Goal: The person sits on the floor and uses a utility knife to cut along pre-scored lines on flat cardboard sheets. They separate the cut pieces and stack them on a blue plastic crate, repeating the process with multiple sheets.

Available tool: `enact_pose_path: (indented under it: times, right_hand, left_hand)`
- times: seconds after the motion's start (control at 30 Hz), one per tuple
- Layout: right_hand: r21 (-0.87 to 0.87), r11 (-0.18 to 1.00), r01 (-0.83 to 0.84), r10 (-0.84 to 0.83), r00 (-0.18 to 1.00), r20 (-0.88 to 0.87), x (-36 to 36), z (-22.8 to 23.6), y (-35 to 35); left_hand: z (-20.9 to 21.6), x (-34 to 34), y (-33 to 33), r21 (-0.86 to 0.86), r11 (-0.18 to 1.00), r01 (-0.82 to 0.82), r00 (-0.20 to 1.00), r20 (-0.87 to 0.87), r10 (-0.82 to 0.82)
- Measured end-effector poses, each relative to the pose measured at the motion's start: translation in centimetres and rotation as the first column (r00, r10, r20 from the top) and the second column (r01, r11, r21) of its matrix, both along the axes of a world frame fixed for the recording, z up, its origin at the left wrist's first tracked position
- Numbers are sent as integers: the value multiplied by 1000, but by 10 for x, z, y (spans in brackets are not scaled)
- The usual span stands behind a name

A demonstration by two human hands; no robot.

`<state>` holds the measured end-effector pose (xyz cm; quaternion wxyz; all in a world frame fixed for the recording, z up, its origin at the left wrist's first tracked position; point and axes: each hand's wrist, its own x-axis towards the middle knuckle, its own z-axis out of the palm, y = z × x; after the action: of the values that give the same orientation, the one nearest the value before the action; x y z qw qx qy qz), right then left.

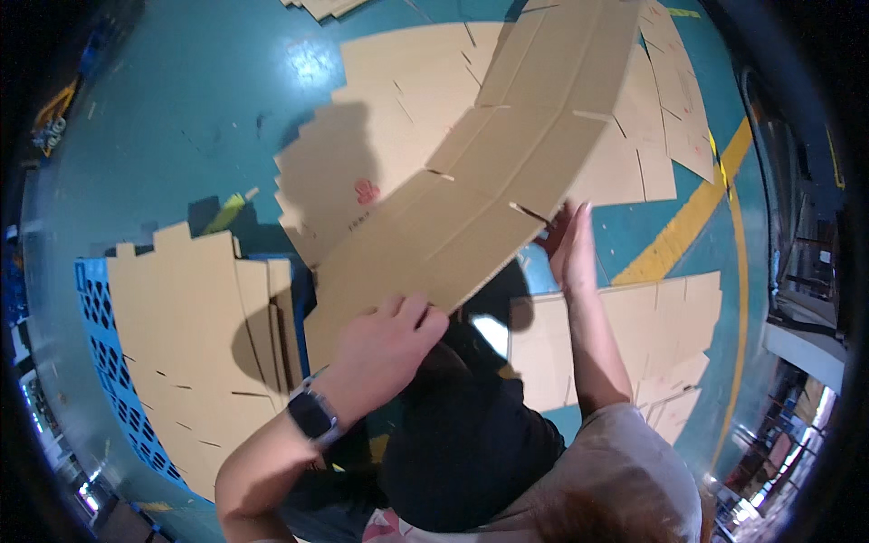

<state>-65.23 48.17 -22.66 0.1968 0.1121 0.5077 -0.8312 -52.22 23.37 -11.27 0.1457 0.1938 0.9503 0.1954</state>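
A long, creased cardboard sheet (507, 154) with short slots along its edges slants up in front of me, from near my lap to the far top. My left hand (389, 339), a dark-faced watch (312, 412) on its wrist, is closed on the sheet's near edge with fingers curled on the upper face. At the right edge is my right hand (573, 249), fingers stretched out and partly in shadow beneath the sheet. Whether its palm presses on the cardboard, I cannot tell. Below the sheet, larger slotted cardboard (407, 72) with a red print lies flat on the floor.
To the left, stacked cardboard sheets (176, 317) rest on a blue plastic pallet (109, 348). Another cardboard stack (670, 317) lies at the right, beside my right forearm. More flat sheets (674, 90) are at the far right. Yellow stripes (674, 244) mark the green floor (217, 81).
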Motion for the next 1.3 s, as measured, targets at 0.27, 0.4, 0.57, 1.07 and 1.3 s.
enact_pose_path:
  times: [0.27, 0.4, 0.57, 1.07, 1.3]
  right_hand:
    - [78, 981, 176, -188, 963, 194, -2, -37, 29]
    - [51, 977, 206, -212, 954, 210, 7, -55, 32]
    - [69, 969, 238, -248, 944, 218, 8, -62, 32]
    - [792, 590, 156, -642, 686, 343, 168, -120, 412]
    - [978, 117, 171, 0, 985, -172, 88, -163, 299]
  left_hand:
    - [-85, 18, 55, 205, 977, 50, 993, -116, -27]
    - [-95, 18, 53, 238, 970, 49, 993, -116, -22]
    - [-99, 16, 50, 252, 967, 45, 996, -83, -25]
    - [-172, 17, 11, 171, 909, -379, 925, 77, 371]
    - [-243, 11, -37, -98, 499, -861, 488, 115, 865]
